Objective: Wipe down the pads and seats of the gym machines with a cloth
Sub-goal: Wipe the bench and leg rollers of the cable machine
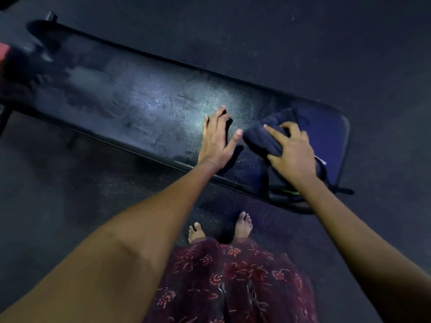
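A long black padded bench [144, 106] runs from upper left to lower right, its surface dusty and streaked under a patch of light. A dark cloth [263, 134] lies bunched on the pad near its right end. My right hand [291, 152] grips the cloth, fingers curled into its folds. My left hand [218, 138] rests flat on the pad just left of the cloth, fingers spread and straight, thumb nearly touching the cloth.
Dark rubber gym floor [303, 43] surrounds the bench. My bare feet [243, 224] stand close to the bench's near edge, above a patterned red garment. A black frame part with a green mark [289, 194] shows under the bench's right end. A blurred red and black object [14, 59] sits at far left.
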